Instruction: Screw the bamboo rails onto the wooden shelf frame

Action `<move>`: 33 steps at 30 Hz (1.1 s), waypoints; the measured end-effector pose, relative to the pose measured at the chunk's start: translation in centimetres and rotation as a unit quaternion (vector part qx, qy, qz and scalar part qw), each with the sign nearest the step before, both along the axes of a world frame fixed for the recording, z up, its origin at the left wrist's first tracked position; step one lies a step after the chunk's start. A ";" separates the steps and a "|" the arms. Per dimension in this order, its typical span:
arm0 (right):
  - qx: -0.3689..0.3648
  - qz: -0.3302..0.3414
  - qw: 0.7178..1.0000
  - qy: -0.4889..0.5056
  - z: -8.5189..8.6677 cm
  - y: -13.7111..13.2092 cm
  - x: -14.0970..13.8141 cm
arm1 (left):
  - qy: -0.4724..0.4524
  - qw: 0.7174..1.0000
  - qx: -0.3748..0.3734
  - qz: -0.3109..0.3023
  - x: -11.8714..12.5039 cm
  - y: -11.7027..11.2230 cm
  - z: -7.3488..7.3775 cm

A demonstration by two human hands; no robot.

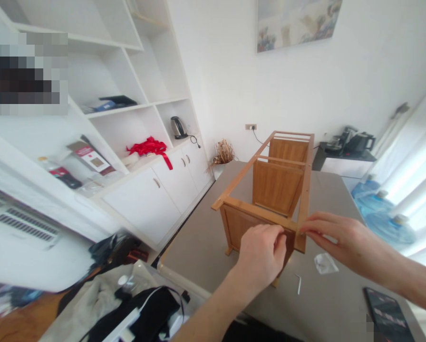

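A bamboo rack with long rails and flat panels stands on the grey table. My left hand is curled against the rack's near crossbar, fingers closed on the wood. My right hand reaches in from the right and pinches at the near right corner post, fingertips pressed together; whatever small thing they hold is too small to make out. A small metal hex key lies on the table just below my hands, beside a crumpled clear plastic bag.
A dark phone lies at the table's near right corner. White shelves and cabinets line the left wall, with a kettle and red ribbon. Clothes and a cable are piled at bottom left. Water jugs stand at right.
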State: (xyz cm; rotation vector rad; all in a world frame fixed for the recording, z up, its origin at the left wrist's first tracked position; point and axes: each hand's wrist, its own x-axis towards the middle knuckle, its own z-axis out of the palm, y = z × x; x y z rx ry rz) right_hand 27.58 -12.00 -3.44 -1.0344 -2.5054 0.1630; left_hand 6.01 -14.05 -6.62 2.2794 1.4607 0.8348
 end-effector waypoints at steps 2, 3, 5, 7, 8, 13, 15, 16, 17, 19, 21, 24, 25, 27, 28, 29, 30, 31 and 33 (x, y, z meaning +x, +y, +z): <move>0.004 0.007 1.000 -0.014 0.0 -0.1 -0.3 | -0.002 1.000 -0.006 -0.008 0.2 -0.3 -0.8; 0.005 0.011 1.000 -0.023 -0.1 -0.2 -0.4 | -0.004 1.000 -0.005 -0.009 0.4 -0.4 -1.0; 0.006 0.019 0.999 -0.044 -0.3 -0.3 -0.7 | -0.010 1.000 -0.007 -0.013 0.7 -0.6 -1.3; 0.003 0.017 0.998 -0.055 -0.6 -0.4 -1.0 | -0.012 0.999 -0.025 -0.025 0.9 -0.8 -1.4; 0.002 0.013 0.998 -0.053 -0.7 -0.4 -1.1 | -0.012 0.999 -0.036 -0.033 0.9 -1.0 -1.5; -0.007 -0.013 1.000 -0.014 -0.7 -0.6 -1.0 | -0.018 0.996 -0.065 -0.054 0.6 -1.4 -2.3; -0.005 -0.020 1.000 -0.004 -1.0 -0.8 -0.7 | -0.014 0.996 -0.069 -0.061 0.2 -1.5 -2.6; -0.003 -0.018 1.000 0.002 -1.3 -0.9 -0.5 | -0.012 0.995 -0.069 -0.064 0.1 -1.5 -2.7; 0.002 -0.012 1.000 0.010 -1.6 -1.0 -0.4 | -0.011 0.995 -0.069 -0.067 0.0 -1.5 -2.8; 0.018 -0.001 1.000 0.024 -2.6 -1.2 -0.3 | -0.010 0.995 -0.067 -0.070 -0.1 -1.5 -2.7; 0.047 -0.002 0.998 0.031 -3.6 -1.5 -0.4 | -0.013 0.995 -0.067 -0.073 0.0 -1.4 -2.6; 0.104 -0.034 0.993 0.033 -5.0 -2.0 -0.4 | -0.026 0.994 -0.078 -0.079 0.2 -1.3 -2.6; 0.125 -0.044 0.991 0.031 -5.3 -2.1 -0.4 | -0.031 0.993 -0.082 -0.080 0.3 -1.3 -2.6; 0.158 -0.055 0.986 0.018 -5.8 -2.1 -0.4 | -0.039 0.993 -0.084 -0.080 0.4 -1.3 -2.8; 0.172 -0.056 0.983 0.012 -5.9 -2.1 -0.4 | -0.043 0.993 -0.081 -0.078 0.5 -1.2 -2.9; 0.183 -0.056 0.982 0.009 -6.0 -2.0 -0.4 | -0.048 0.993 -0.077 -0.073 0.5 -1.2 -3.0; 0.190 -0.053 0.980 0.009 -6.1 -1.9 -0.4 | -0.056 0.994 -0.073 -0.066 0.5 -1.1 -3.1; 0.195 -0.049 0.980 0.011 -6.2 -1.8 -0.4 | -0.068 0.994 -0.068 -0.058 0.6 -1.0 -3.3; 0.200 -0.039 0.979 0.016 -6.3 -1.7 -0.3 | -0.106 0.992 -0.060 -0.041 0.7 -0.6 -3.5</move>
